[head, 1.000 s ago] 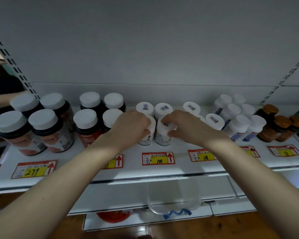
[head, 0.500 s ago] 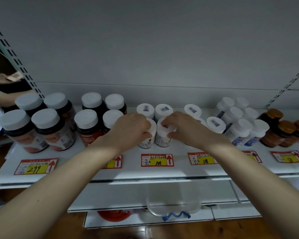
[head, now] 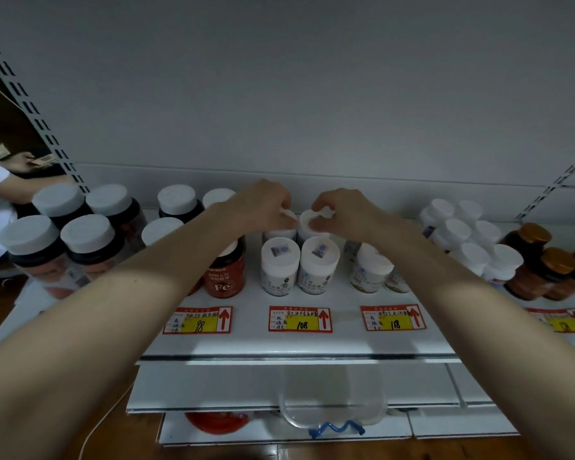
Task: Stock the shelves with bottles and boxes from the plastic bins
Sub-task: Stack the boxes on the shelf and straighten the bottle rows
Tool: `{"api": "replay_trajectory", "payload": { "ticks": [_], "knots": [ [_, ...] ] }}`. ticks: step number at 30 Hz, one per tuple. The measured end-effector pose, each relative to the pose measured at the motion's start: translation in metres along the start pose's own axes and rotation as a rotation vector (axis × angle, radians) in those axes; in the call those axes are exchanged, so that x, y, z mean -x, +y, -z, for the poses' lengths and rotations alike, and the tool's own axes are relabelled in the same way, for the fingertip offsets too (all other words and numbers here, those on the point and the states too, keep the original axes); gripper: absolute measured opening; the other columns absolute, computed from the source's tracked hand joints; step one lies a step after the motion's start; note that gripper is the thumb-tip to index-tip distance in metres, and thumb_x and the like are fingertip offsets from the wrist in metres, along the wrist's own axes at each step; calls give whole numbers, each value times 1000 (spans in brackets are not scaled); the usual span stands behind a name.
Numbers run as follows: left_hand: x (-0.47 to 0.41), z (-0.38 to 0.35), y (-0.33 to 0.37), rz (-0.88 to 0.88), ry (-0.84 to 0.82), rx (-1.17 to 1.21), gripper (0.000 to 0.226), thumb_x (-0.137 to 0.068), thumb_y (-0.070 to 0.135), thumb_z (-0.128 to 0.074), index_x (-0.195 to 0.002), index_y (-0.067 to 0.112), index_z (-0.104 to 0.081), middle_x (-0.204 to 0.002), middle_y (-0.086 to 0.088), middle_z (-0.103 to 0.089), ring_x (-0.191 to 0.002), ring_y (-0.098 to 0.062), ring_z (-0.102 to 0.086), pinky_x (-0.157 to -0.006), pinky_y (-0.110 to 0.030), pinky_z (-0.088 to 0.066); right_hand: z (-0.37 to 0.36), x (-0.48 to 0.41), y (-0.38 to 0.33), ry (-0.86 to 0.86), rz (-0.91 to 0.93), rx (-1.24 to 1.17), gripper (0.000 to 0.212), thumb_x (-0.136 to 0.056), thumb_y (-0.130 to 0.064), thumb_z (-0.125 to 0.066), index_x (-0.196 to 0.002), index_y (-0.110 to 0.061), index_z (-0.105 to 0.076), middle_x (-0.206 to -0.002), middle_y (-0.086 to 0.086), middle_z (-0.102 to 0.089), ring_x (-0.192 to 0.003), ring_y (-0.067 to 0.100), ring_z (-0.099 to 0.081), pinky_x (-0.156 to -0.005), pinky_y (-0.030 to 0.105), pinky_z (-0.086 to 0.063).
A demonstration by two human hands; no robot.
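**Two hands seating small white bottles at the back of a shop shelf**

From my remote seat, left to right: large dark jars [head: 30,247], a red iron-supplement bottle [head: 224,277], then my left hand [head: 264,207], fingers curled and pinching the cap of the left rear bottle [head: 287,214]. Just beside it, my right hand [head: 347,210] pinches the lid rim of the right rear bottle [head: 307,222]. Both appear to stand on the shelf [head: 299,343] behind two front white bottles [head: 279,263]. I judge them light, rigid, smooth plastic, easily toppled; gripping the cap's edge, or lower round the body, seems safest. Amber bottles [head: 531,257] stand far right.
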State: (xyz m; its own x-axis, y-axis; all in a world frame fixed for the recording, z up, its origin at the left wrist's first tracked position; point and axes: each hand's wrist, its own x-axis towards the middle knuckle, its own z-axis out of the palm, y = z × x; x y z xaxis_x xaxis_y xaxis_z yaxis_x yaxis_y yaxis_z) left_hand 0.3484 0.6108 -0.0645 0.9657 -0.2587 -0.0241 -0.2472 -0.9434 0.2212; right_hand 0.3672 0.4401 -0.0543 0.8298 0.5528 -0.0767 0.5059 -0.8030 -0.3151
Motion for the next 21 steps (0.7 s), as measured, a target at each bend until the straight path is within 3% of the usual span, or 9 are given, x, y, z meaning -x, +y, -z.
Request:
{"api": "replay_trajectory", "payload": {
  "ticks": [4,7,10,13,16,21],
  "knots": [
    [-1,-6,-2,13,1,7,39,-81,33,-68,-99,-2,-66,-99,-16,-66,-89,-29,-61,-76,-34,-47,-6,-7,1,-29,-26,17,37,-85,-31,-64,-111,-5,-61,-118,13,-58,-105,26,-54,-70,20,-28],
    [-1,-7,-2,22,-16,19,38,-81,33,-68,-98,-1,-66,-98,-17,-66,-89,-29,-61,-75,-34,-46,-8,-7,1,-10,-12,30,33,-85,-30,-63,-105,-4,-64,-112,15,-60,-101,27,-55,-70,22,-30],
    [0,-4,-1,18,-8,4,36,-85,31,-63,-102,0,-65,-104,-17,-65,-95,-29,-59,-83,-37,-46,-7,-3,1,2,-6,29,33,-85,-29,-63,-108,-5,-63,-114,14,-60,-103,27,-55,-74,25,-33],
    [2,13,-3,10,161,27,28,-91,21,-53,-104,-1,-66,-109,-17,-65,-100,-30,-59,-85,-33,-42,0,12,-1,99,43,-10,30,-88,-26,-60,-111,-7,-62,-116,12,-61,-106,25,-56,-82,23,-36],
    [10,35,-12,16,388,48,45,-86,31,-41,-99,-3,-67,-104,-19,-67,-94,-32,-61,-83,-35,-43,4,33,-12,121,199,-36,24,-89,-22,-59,-105,-7,-67,-110,10,-65,-100,23,-59,-83,23,-37],
    [42,56,-30,78,479,39,56,-77,34,-33,-101,-3,-67,-104,-20,-67,-95,-32,-61,-83,-33,-41,-3,49,-47,54,445,-89,18,-88,-20,-62,-99,-10,-71,-100,5,-69,-89,17,-60,-79,27,-42]
  ]
}}
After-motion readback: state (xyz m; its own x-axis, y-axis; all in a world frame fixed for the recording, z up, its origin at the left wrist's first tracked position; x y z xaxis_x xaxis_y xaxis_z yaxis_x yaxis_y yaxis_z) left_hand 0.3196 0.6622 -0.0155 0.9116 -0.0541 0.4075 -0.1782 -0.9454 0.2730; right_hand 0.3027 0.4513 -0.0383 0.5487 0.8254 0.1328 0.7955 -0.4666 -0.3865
